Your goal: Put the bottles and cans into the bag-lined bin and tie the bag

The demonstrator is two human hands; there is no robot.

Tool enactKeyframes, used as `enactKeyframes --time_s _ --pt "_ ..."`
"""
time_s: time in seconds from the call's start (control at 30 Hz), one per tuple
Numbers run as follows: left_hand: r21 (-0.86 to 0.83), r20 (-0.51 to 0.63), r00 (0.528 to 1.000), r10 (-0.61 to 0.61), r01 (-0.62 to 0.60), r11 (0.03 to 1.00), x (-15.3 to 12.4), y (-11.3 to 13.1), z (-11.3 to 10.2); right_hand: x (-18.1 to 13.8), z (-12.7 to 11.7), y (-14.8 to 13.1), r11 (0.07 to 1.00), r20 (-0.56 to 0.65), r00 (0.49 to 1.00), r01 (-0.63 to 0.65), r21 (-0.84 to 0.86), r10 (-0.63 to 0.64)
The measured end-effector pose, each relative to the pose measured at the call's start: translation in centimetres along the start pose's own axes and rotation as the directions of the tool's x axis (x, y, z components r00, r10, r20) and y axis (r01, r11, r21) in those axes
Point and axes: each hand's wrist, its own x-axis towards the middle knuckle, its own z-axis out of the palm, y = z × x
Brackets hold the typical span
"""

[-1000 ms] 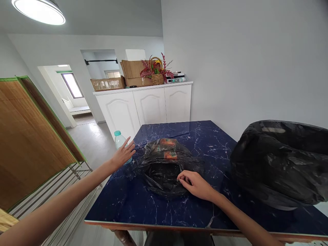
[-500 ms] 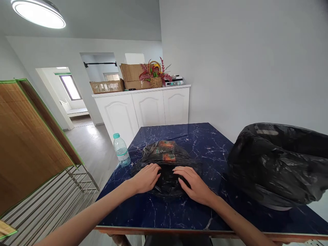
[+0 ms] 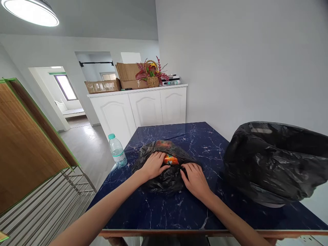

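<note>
A small black plastic bag [image 3: 164, 179] lies in the middle of the dark blue marble table [image 3: 179, 212]. Orange packets [image 3: 171, 159] show at its top. My left hand [image 3: 153, 165] lies on the bag's left side, fingers curled over the plastic beside the orange packet. My right hand [image 3: 194, 177] rests on the bag's right side with fingers bent into the plastic. Both hands press or grip the bag; the fingertips are partly buried in its folds.
A large full black bag [image 3: 274, 160] takes up the table's right side. A water bottle [image 3: 117, 151] stands at the table's left edge. A bamboo screen [image 3: 23, 143] and metal rack [image 3: 51, 205] stand left. White cabinets [image 3: 143, 106] with boxes and a flower basket [image 3: 152, 76] stand behind.
My left hand left the water bottle and came onto the small bag. Both hands then slid farther up the bag, towards the orange packets.
</note>
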Motion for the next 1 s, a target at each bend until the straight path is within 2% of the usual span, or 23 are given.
enactKeyframes --time_s 0.13,0.23,0.37,0.57,0.7,0.87,1.0 --pt "0.002 -0.005 1.0 -0.031 0.031 1.0 1.4 0.5 0.9 0.0 0.4 0.5 0.996 -0.016 0.998 -0.056 -0.075 0.055" --pt "-0.014 0.009 0.998 -0.066 0.066 0.998 1.4 0.7 1.4 0.0 0.5 0.6 0.991 -0.018 0.997 -0.072 -0.111 0.071" --pt "-0.044 -0.01 0.995 -0.097 0.096 0.994 -0.1 1.3 0.1 -0.1 0.7 0.7 0.99 -0.008 0.998 -0.064 -0.128 0.063" --pt "-0.14 -0.156 0.976 -0.15 0.129 0.982 -4.8 1.9 -5.5 -0.4 1.0 0.9 0.991 0.006 0.999 -0.035 -0.126 0.036" --pt "-0.28 -0.227 0.941 -0.25 0.183 0.942 -8.8 0.4 -8.7 -0.7 1.4 1.1 0.993 0.011 1.0 -0.027 -0.119 0.029" --pt "-0.384 -0.184 0.853 -0.489 0.396 0.834 -14.0 -2.8 -11.1 -0.9 1.8 1.3 0.993 0.012 0.999 -0.028 -0.115 0.029" --pt "-0.268 -0.151 0.783 -0.604 0.555 0.787 -17.4 -5.3 -11.9 -1.0 1.8 1.3 0.993 0.017 1.0 -0.023 -0.112 0.025"
